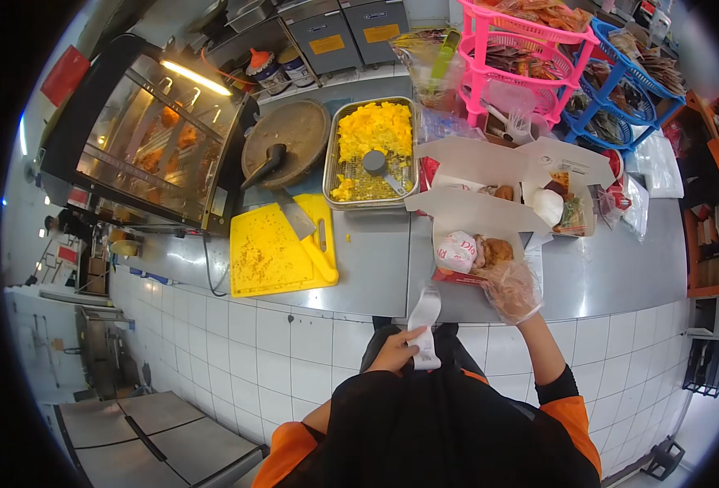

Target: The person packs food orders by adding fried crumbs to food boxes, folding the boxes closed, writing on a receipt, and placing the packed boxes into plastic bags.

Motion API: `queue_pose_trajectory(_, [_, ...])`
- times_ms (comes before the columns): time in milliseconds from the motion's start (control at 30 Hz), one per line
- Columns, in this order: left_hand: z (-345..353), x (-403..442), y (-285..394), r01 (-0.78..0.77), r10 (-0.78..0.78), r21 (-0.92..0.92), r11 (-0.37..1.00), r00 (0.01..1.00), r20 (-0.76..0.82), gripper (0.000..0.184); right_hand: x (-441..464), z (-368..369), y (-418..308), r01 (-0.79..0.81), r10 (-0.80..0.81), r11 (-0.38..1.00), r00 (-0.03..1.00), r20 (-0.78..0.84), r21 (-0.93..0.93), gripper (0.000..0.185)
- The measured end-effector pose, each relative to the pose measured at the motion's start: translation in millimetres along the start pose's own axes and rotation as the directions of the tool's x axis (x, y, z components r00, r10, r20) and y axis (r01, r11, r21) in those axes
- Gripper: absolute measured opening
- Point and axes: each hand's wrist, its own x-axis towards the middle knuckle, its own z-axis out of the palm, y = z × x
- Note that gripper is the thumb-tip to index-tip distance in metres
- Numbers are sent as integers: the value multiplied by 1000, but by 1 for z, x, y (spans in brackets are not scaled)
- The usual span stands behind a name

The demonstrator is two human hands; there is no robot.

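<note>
My left hand is closed on a long white paper slip, in front of the counter edge. My right hand, in a clear plastic glove, is at the front right corner of an open food box. Its fingertips are by a piece of fried chicken; the crinkled glove hides whether they grip it. Left of the chicken in that box sits a white wrapped bundle with red print. Behind stand two more open boxes; the right one holds a white wrapped bundle and a small packet.
Left on the steel counter lie a yellow cutting board and a cleaver. Beyond are a round chopping block, a tray of yellow food with a scoop, a lit display cabinet, and pink and blue baskets.
</note>
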Motion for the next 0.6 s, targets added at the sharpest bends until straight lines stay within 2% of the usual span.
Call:
queue_pose_trajectory(100, [5,-12,6,189,-183,-249,950,982,47,51,-1,7,4,9,-9,1000,999,-34,-2,17])
queue_pose_trajectory(233, [23,7,5,-20,74,-397,917,990,121,54,5,-9,-5,27,-27,999,1000,-10,-29,17])
queue_pose_trajectory(267, [30,10,16,-3,74,-395,919,983,165,55,3,-9,-2,40,-40,999,999,5,-18,18])
queue_pose_trajectory(300, [37,18,26,-5,82,-398,918,981,177,56,-1,0,4,84,-85,996,995,-51,-23,19])
queue_pose_trajectory(333, [42,58,-9,-87,156,-327,941,969,193,58,-5,8,8,134,-136,991,985,-103,-22,20])
queue_pose_trajectory(367, [51,62,5,-92,170,-320,943,959,226,59,1,1,2,163,-159,986,983,-94,37,22])
queue_pose_trajectory(400, [60,65,22,-98,184,-313,945,948,258,59,5,-9,-9,110,-110,994,994,-22,-21,23])
queue_pose_trajectory(433, [70,63,34,-53,158,-397,916,959,235,61,-1,12,-5,100,-93,991,992,-81,86,23])
queue_pose_trajectory(467, [78,79,29,-79,161,-358,930,965,205,63,1,20,-4,109,-100,988,992,-81,106,23])
queue_pose_trajectory(500, [76,81,38,-86,157,-280,956,958,241,64,4,29,-3,117,-108,985,991,-82,125,22])
queue_pose_trajectory(567, [72,94,31,-71,159,-263,962,930,331,66,9,19,-7,164,-163,986,986,-25,9,20])
queue_pose_trajectory(600, [72,90,32,-61,154,-283,957,936,318,67,11,17,-9,182,-182,983,983,-15,-37,20])
